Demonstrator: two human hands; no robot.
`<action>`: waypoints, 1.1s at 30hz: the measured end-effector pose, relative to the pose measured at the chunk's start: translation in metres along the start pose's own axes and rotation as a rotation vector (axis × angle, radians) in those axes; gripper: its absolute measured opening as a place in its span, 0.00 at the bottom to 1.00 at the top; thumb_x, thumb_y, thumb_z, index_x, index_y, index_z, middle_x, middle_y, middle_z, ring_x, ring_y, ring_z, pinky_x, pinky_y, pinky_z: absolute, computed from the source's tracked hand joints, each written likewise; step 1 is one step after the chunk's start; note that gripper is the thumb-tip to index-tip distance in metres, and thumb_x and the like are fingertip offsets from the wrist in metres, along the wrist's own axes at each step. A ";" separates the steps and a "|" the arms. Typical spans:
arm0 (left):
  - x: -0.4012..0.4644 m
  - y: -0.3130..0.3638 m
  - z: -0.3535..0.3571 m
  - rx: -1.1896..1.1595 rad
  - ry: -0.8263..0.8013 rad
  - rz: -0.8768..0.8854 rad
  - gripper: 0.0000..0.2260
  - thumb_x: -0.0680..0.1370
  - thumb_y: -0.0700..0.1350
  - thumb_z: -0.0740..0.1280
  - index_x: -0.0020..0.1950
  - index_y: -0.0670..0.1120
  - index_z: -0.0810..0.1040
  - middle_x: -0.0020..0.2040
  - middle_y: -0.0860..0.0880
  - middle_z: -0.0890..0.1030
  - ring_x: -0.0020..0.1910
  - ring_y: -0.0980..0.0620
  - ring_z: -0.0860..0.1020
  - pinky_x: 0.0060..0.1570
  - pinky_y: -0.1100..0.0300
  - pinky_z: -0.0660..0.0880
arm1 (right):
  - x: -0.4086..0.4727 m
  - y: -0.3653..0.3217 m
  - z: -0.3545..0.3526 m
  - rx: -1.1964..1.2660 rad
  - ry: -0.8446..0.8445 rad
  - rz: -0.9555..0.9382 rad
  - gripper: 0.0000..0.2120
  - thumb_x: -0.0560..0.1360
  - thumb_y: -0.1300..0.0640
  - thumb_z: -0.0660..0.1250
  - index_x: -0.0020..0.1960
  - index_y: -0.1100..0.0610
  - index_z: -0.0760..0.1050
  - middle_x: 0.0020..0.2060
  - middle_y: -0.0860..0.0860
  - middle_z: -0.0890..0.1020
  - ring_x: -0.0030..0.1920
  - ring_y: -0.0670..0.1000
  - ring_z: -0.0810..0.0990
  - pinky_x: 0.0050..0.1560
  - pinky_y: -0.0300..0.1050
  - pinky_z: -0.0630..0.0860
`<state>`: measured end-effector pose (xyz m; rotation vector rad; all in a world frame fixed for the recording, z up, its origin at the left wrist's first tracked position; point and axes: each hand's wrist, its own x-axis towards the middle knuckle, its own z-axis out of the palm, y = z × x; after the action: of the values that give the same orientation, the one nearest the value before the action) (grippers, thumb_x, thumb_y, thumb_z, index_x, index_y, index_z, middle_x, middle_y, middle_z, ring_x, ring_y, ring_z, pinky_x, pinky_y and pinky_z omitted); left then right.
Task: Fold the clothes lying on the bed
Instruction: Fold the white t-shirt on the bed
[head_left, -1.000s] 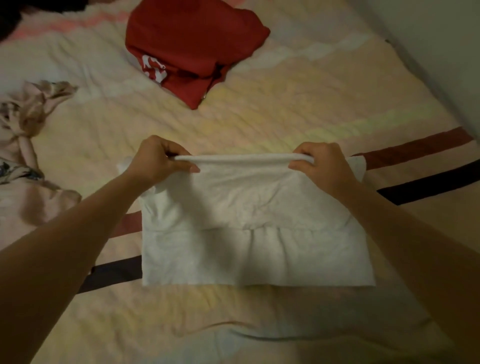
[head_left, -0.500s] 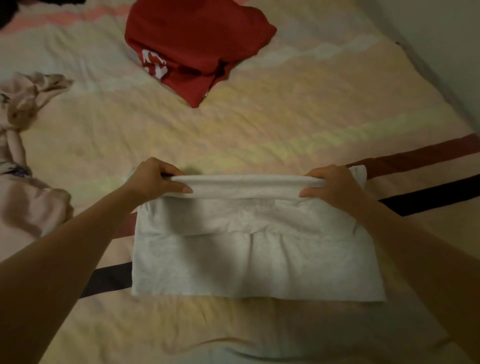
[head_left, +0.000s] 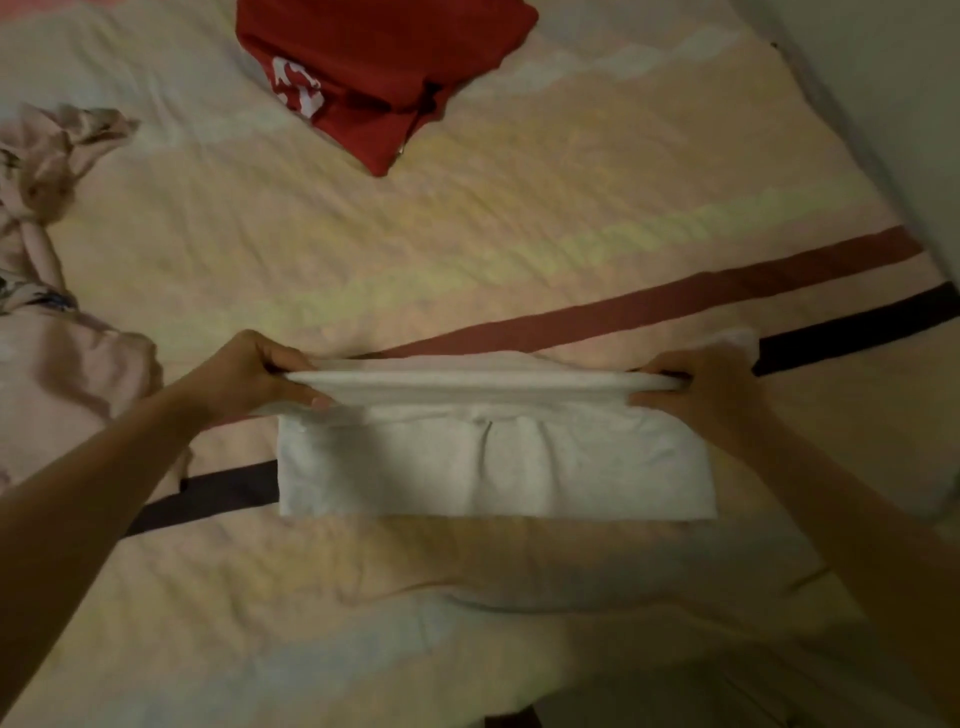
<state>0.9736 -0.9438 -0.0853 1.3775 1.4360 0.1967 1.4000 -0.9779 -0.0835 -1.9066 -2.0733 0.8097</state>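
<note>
Mid-fold on a pale quilted bedspread with dark stripes (head_left: 519, 249), viewed from above.

Between both hands, a partly folded white cotton garment (head_left: 493, 467), far edge lifted into a taut roll, near half flat on the bed. Left hand (head_left: 249, 374) closed in a pinch on the roll's left end; right hand (head_left: 701, 389) pinched likewise on the right end. Best done by carrying the lifted edge evenly toward the near hem, corners matched, then smoothing flat. Beyond the hands, well apart, a crumpled red printed shirt (head_left: 374, 73). Left of the left hand, a rumpled pink floral garment (head_left: 47, 291), near but clear. Nothing blocking the fold.
</note>
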 end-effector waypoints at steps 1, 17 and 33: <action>-0.010 -0.006 0.006 -0.020 -0.050 -0.025 0.06 0.63 0.41 0.79 0.32 0.51 0.85 0.32 0.52 0.84 0.33 0.60 0.80 0.35 0.70 0.76 | -0.014 0.000 0.006 -0.006 -0.043 0.022 0.08 0.66 0.56 0.76 0.44 0.56 0.82 0.33 0.49 0.79 0.33 0.48 0.75 0.39 0.35 0.67; -0.075 -0.093 0.105 0.355 -0.052 -0.157 0.18 0.64 0.42 0.79 0.34 0.64 0.77 0.37 0.60 0.80 0.37 0.60 0.78 0.41 0.63 0.76 | -0.132 0.030 0.103 0.011 -0.019 0.134 0.11 0.60 0.67 0.78 0.40 0.58 0.85 0.35 0.54 0.85 0.34 0.54 0.83 0.43 0.44 0.79; -0.024 -0.048 0.141 0.516 0.190 0.310 0.29 0.76 0.64 0.51 0.76 0.57 0.55 0.76 0.50 0.56 0.74 0.53 0.56 0.71 0.54 0.52 | -0.068 -0.027 0.128 -0.130 -0.105 -0.048 0.43 0.66 0.48 0.75 0.74 0.53 0.58 0.75 0.52 0.58 0.74 0.52 0.57 0.70 0.45 0.51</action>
<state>1.0438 -1.0512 -0.1633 2.0525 1.4821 0.1647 1.3222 -1.0765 -0.1615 -1.9093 -2.2766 0.7978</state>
